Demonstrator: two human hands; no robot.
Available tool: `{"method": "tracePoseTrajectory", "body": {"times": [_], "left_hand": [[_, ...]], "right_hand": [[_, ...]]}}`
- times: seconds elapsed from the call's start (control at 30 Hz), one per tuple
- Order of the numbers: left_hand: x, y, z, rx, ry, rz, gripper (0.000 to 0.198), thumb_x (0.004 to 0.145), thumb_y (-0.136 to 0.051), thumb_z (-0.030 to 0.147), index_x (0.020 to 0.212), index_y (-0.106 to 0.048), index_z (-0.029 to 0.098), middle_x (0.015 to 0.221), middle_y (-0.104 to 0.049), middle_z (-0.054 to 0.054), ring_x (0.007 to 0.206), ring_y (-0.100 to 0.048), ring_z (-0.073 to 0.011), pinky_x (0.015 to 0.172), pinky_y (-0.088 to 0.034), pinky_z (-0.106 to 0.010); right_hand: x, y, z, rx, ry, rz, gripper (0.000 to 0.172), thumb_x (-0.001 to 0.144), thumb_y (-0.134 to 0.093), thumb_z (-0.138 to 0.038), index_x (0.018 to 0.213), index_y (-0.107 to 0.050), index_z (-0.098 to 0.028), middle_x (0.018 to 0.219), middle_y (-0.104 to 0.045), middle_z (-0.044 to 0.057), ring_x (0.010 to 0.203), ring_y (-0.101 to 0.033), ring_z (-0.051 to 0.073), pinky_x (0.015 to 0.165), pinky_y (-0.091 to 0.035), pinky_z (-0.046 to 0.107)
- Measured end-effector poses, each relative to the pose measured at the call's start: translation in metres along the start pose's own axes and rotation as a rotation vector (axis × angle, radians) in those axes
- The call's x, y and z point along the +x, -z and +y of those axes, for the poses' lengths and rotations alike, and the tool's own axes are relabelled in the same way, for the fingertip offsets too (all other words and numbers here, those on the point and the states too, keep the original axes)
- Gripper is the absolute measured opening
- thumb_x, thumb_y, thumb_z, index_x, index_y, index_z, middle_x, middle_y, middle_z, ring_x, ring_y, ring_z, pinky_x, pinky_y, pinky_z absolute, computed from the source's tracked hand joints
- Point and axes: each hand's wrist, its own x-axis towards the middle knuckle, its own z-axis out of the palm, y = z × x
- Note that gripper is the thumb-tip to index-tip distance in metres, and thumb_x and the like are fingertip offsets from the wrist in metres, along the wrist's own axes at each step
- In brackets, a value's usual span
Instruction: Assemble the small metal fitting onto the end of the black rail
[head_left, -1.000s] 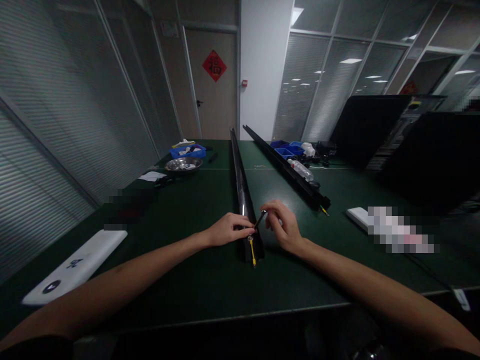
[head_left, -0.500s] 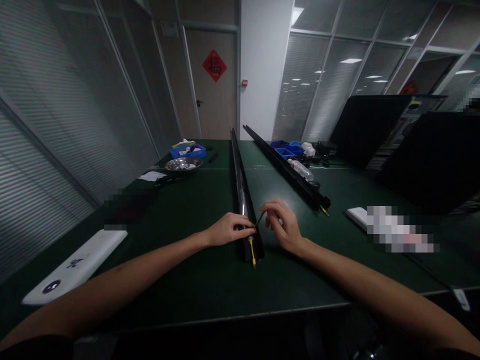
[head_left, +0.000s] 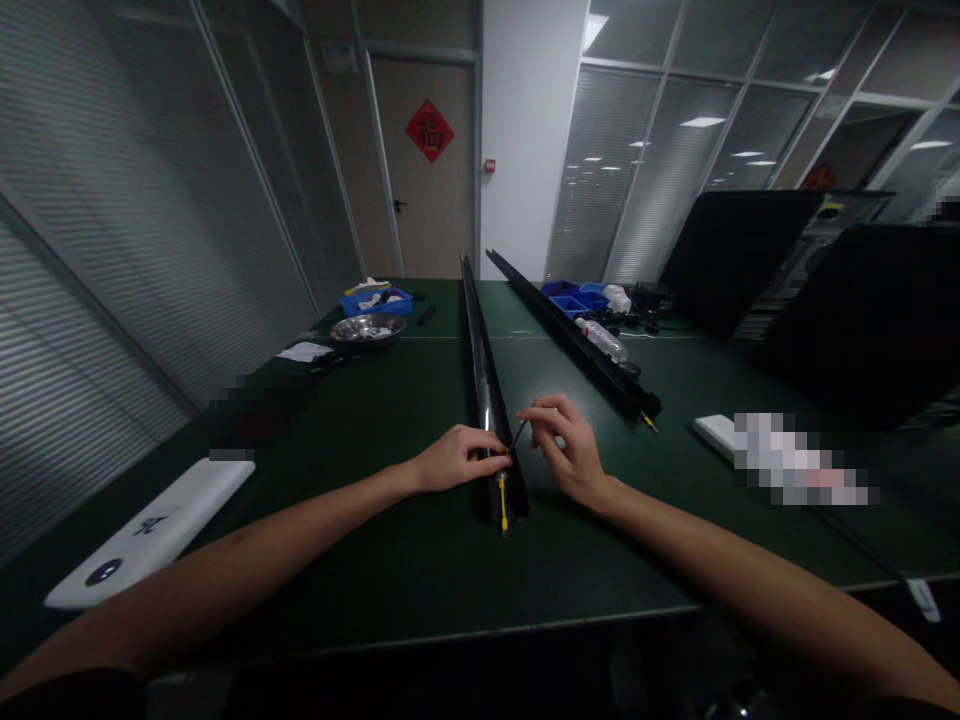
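Observation:
A long black channel [head_left: 480,370] lies on the green table, pointing away from me. My left hand [head_left: 461,458] rests over its near end, thumb and fingers closed around something small that I cannot make out. My right hand [head_left: 566,447] is just right of the channel, its fingers curled on a thin dark tool [head_left: 518,434]. The tool slants down to the spot by my left fingertips. Below them, a yellow wire [head_left: 503,505] with a metal end lug hangs over the channel's near end.
A second black channel [head_left: 577,340] lies to the right beside a plastic bottle [head_left: 604,341] and blue bins [head_left: 574,300]. At the back left are a metal bowl [head_left: 367,330] and a blue basket [head_left: 377,303]. White devices lie left [head_left: 154,530] and right [head_left: 714,435].
The yellow wire's free end has swung slightly left. My right fingers and the tool have shifted a little; my left hand stays in place.

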Motion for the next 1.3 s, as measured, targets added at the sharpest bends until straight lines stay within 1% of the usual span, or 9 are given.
{"method": "tracePoseTrajectory", "body": {"times": [0.13, 0.23, 0.43, 0.67, 0.87, 1.07, 1.3], "left_hand": [[0.0001, 0.0002, 0.0002, -0.013, 0.018, -0.007, 0.029, 0.102, -0.063, 0.038, 0.1, -0.077, 0.013, 0.087, -0.068, -0.004, 0.068, -0.056, -0.0124, 0.061, -0.039, -0.022], [0.0003, 0.001, -0.0001, -0.019, 0.027, -0.014, 0.028, 0.102, -0.064, 0.038, 0.1, -0.076, 0.013, 0.088, -0.068, -0.003, 0.067, -0.055, -0.012, 0.061, -0.039, -0.022], [0.0002, 0.0016, -0.0008, -0.016, 0.02, -0.019, 0.026, 0.102, -0.063, 0.036, 0.103, -0.076, 0.014, 0.089, -0.069, -0.004, 0.069, -0.057, -0.0125, 0.063, -0.04, -0.022], [-0.0004, 0.0009, -0.0022, -0.026, 0.021, -0.007, 0.028, 0.102, -0.063, 0.038, 0.103, -0.077, 0.014, 0.087, -0.07, -0.004, 0.066, -0.056, -0.0124, 0.061, -0.039, -0.022], [-0.0001, 0.0011, -0.0023, -0.034, 0.033, -0.01, 0.029, 0.102, -0.064, 0.039, 0.103, -0.077, 0.014, 0.086, -0.07, -0.004, 0.066, -0.056, -0.0124, 0.06, -0.039, -0.022], [-0.0001, 0.0013, -0.002, -0.002, 0.009, -0.005, 0.03, 0.102, -0.063, 0.04, 0.103, -0.078, 0.014, 0.083, -0.069, -0.003, 0.066, -0.055, -0.0122, 0.061, -0.038, -0.022], [-0.0016, 0.0009, -0.0003, -0.005, 0.017, 0.002, 0.029, 0.102, -0.061, 0.037, 0.106, -0.077, 0.012, 0.084, -0.069, -0.003, 0.064, -0.053, -0.0116, 0.059, -0.037, -0.021]], "right_hand": [[0.0006, 0.0002, -0.0024, -0.01, -0.005, -0.007, 0.029, 0.107, -0.048, -0.019, 0.125, -0.069, -0.024, 0.108, -0.058, 0.008, 0.08, -0.063, 0.016, 0.061, -0.056, 0.027], [0.0001, -0.0007, -0.0018, -0.035, -0.013, -0.003, 0.027, 0.106, -0.053, -0.022, 0.127, -0.07, -0.025, 0.11, -0.059, 0.008, 0.079, -0.064, 0.015, 0.058, -0.056, 0.026], [0.0005, -0.0029, 0.0016, -0.03, 0.011, 0.036, 0.023, 0.103, -0.063, -0.026, 0.124, -0.072, -0.026, 0.111, -0.06, 0.006, 0.072, -0.062, 0.012, 0.059, -0.057, 0.026], [0.0019, -0.0034, 0.0018, -0.062, 0.014, 0.071, 0.021, 0.1, -0.068, -0.028, 0.12, -0.075, -0.028, 0.104, -0.06, 0.005, 0.07, -0.061, 0.014, 0.058, -0.057, 0.029], [0.0015, -0.0048, 0.0015, -0.074, -0.001, 0.088, 0.021, 0.1, -0.069, -0.026, 0.12, -0.075, -0.027, 0.104, -0.061, 0.005, 0.069, -0.061, 0.013, 0.056, -0.055, 0.027], [0.001, -0.0048, 0.0004, -0.074, -0.003, 0.076, 0.021, 0.1, -0.067, -0.025, 0.12, -0.074, -0.024, 0.105, -0.061, 0.006, 0.068, -0.061, 0.012, 0.056, -0.054, 0.027], [0.0024, -0.0034, -0.0036, -0.066, -0.018, 0.068, 0.018, 0.1, -0.065, -0.024, 0.116, -0.073, -0.022, 0.106, -0.065, 0.007, 0.067, -0.061, 0.012, 0.053, -0.054, 0.025]]}}
